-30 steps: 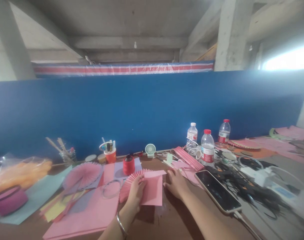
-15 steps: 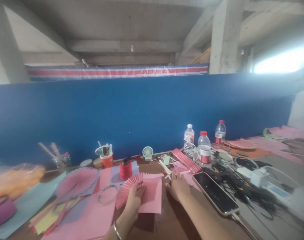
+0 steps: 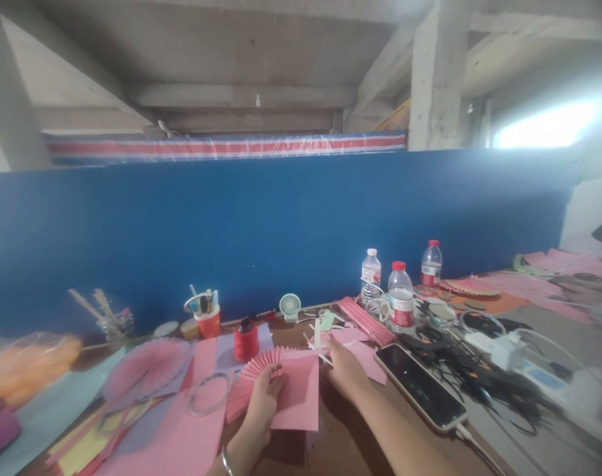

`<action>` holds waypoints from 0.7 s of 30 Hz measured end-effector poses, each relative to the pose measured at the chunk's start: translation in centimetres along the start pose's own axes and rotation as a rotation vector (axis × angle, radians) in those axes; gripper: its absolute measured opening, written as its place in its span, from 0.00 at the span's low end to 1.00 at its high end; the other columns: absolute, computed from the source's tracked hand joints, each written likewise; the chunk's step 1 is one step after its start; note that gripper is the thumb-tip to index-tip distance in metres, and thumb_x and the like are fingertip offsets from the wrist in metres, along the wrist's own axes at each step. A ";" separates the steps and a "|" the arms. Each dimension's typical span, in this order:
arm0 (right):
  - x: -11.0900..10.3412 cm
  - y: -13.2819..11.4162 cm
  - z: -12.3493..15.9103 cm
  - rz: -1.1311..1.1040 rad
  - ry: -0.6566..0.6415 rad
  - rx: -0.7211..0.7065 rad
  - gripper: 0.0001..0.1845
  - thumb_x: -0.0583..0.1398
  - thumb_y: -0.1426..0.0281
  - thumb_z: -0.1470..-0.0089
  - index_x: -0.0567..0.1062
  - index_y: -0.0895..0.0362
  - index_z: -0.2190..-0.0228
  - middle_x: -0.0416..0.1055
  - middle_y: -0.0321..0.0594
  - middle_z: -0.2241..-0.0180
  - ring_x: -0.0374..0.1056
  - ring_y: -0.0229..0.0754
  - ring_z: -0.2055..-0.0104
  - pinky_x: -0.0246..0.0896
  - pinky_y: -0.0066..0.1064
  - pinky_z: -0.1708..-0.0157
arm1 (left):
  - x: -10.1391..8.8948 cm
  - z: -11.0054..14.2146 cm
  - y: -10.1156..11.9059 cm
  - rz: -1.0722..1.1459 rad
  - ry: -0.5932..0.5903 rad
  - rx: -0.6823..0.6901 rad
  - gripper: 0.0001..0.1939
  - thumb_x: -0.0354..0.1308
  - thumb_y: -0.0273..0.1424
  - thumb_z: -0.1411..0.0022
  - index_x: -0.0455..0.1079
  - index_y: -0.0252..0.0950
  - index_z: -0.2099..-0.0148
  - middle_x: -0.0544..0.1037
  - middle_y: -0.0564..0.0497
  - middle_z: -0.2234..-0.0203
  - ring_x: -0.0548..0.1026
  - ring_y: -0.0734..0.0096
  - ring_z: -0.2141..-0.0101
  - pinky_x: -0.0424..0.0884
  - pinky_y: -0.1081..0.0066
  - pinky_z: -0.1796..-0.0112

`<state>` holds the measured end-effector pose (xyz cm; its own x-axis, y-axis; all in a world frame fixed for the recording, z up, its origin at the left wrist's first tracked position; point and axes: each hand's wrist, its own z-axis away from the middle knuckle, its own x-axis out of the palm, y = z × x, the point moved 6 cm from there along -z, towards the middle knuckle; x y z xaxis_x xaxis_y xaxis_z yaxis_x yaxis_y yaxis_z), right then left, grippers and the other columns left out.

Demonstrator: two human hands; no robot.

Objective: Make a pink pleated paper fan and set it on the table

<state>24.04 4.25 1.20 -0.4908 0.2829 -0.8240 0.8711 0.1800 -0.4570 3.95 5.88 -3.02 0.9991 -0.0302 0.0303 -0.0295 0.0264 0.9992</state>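
My left hand (image 3: 265, 396) is closed on a pink pleated paper fan (image 3: 246, 387), thumb on top of the folds. A flat pink sheet (image 3: 298, 396) extends from the fan's right side. To the right, my right hand (image 3: 347, 370) reaches among paper scraps, its fingers bent together; the fingertips are blurred, and what they hold is unclear. A thin white strip (image 3: 325, 359) sticks out beside its thumb. Pale strips (image 3: 317, 334) lie just beyond the fingers, and pink paper (image 3: 367, 360) lies beside the hand.
A phone (image 3: 422, 387) on a cable lies right of my right arm, near tangled black cables (image 3: 472, 370). Bottles (image 3: 401, 301) stand behind. A red thread spool (image 3: 246, 340), a small fan (image 3: 290, 306), a cup of tools (image 3: 209, 322) and a tape roll (image 3: 210, 395) sit on the left and middle.
My right hand has turned and shifted slightly left, its fingers drawn together over the scraps. More pink paper shows beside it. My left hand keeps its hold on the fan.
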 end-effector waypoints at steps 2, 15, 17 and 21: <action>-0.3 1.9 -0.1 0.158 0.041 0.187 0.24 0.51 0.74 0.52 0.62 0.61 0.51 0.67 0.51 0.57 0.62 0.48 0.54 0.54 0.34 0.56 | -0.1 -0.1 -0.1 0.000 0.026 -0.006 0.22 0.60 0.38 0.56 0.66 0.34 0.58 0.73 0.49 0.69 0.72 0.67 0.70 0.66 0.70 0.68; -1.4 5.5 -0.5 0.127 0.158 0.345 0.22 0.50 0.78 0.52 0.65 0.57 0.53 0.73 0.48 0.69 0.69 0.47 0.66 0.57 0.34 0.67 | -0.1 -1.1 -0.3 0.009 0.029 -0.024 0.24 0.62 0.32 0.61 0.67 0.31 0.59 0.75 0.48 0.70 0.73 0.67 0.71 0.66 0.71 0.68; -2.3 5.9 -0.6 0.069 0.246 0.358 0.22 0.51 0.76 0.52 0.64 0.57 0.53 0.73 0.48 0.69 0.69 0.48 0.65 0.57 0.34 0.66 | 0.0 -1.1 -0.2 0.003 0.025 -0.018 0.23 0.62 0.30 0.62 0.67 0.30 0.59 0.75 0.48 0.71 0.73 0.67 0.71 0.66 0.72 0.68; -3.9 6.6 -0.6 -0.082 0.423 0.364 0.18 0.50 0.71 0.50 0.67 0.57 0.56 0.72 0.47 0.65 0.68 0.47 0.63 0.57 0.33 0.64 | 0.4 -0.9 -0.1 -0.008 -0.001 -0.023 0.20 0.58 0.27 0.60 0.66 0.30 0.60 0.74 0.51 0.76 0.72 0.70 0.75 0.65 0.73 0.72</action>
<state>31.71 4.91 1.55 -0.4567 0.6486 -0.6089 0.7430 -0.0983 -0.6620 4.37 6.76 -3.16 0.9993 -0.0312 0.0226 -0.0211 0.0491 0.9986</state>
